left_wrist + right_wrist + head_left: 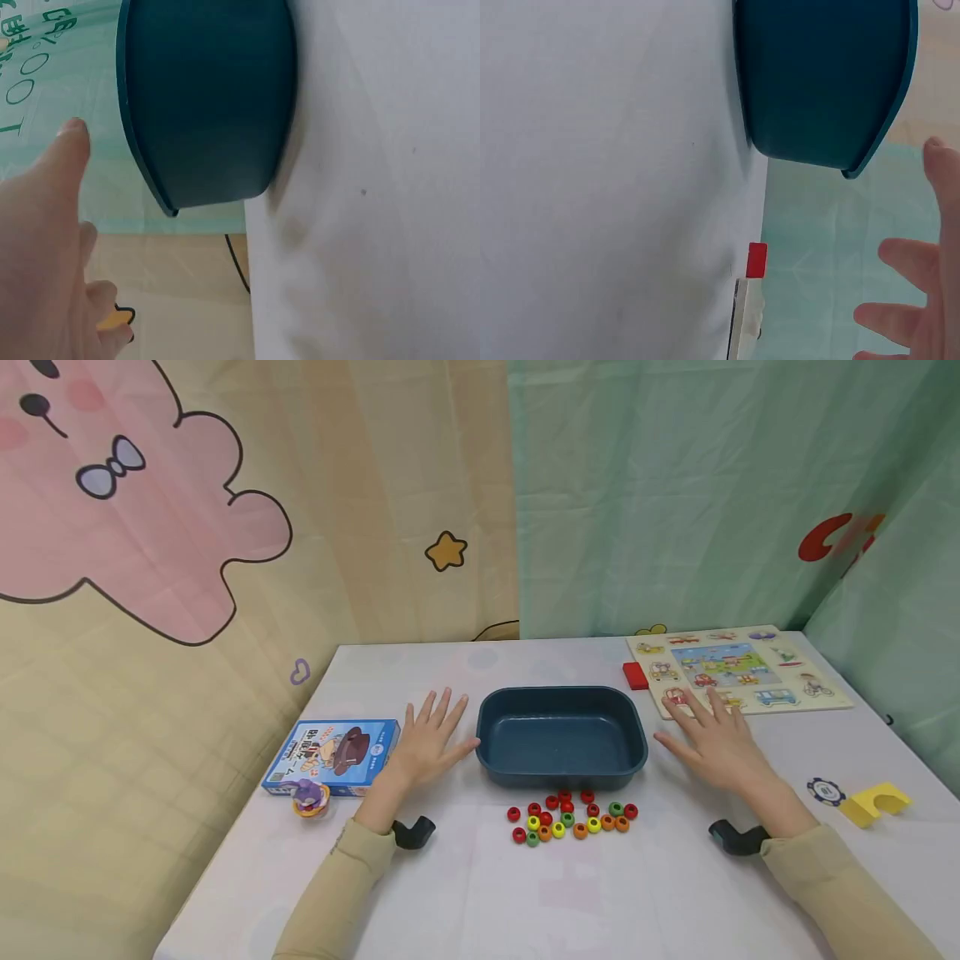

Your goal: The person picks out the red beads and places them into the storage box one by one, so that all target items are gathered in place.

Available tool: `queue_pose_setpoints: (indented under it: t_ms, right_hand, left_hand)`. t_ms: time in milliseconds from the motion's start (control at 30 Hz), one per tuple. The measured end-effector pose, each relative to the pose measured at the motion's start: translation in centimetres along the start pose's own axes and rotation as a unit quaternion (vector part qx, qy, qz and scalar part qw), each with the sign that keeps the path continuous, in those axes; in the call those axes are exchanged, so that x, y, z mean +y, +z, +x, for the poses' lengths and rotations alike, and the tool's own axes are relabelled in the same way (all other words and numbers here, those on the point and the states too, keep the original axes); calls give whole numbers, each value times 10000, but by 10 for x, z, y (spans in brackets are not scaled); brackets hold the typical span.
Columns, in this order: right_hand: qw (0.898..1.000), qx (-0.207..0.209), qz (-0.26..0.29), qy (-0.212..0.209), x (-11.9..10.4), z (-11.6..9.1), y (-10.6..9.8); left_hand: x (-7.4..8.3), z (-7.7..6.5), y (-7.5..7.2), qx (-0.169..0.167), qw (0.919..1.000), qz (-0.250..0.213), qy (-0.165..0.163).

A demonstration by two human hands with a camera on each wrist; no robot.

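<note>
A dark teal rectangular basin point(562, 777) stands mid-table in the head view, with nothing in it. My left hand point(427, 745) hovers at its left side, fingers spread, the thumb tip close to the rim. On the other side my right hand point(716, 745) is held out with spread fingers, a small gap from the rim. Neither hand holds anything. Both wrist views show the basin's outer wall point(210, 105) beside the thumb. In front of the basin lie several small round beads point(567, 819) in red, orange, yellow and green.
At the left lie a blue picture box point(330, 752) and a small purple toy figure point(309, 797). A wooden picture puzzle board point(795, 673) and a red block point(635, 676) are at the back right. Further forward are a poker chip point(826, 792) and a yellow arch block point(874, 803).
</note>
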State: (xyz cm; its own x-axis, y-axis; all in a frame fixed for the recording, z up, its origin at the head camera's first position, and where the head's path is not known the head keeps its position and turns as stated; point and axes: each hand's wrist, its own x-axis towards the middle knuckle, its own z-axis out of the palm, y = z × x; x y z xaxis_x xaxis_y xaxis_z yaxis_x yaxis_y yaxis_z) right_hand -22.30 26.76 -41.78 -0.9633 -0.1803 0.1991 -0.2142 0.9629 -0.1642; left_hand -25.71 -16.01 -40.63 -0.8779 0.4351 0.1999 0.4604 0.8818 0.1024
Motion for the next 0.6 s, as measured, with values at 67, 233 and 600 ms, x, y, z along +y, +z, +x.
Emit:
queue_pose_setpoints:
  t_ms: [67, 233, 600]
  right_hand:
    - [9992, 101, 373, 112, -5, -2, -4]
    - [9804, 757, 1770, 417, -15, -5, -3]
    - [8729, 855, 4691, -1036, -48, -27, -7]
  left_hand:
    - [7, -2, 2, 176, 9956, -907, 155]
    - [31, -12, 12, 623, 9307, -3589, 316]
    - [59, -26, 23, 267, 8074, -5884, -344]
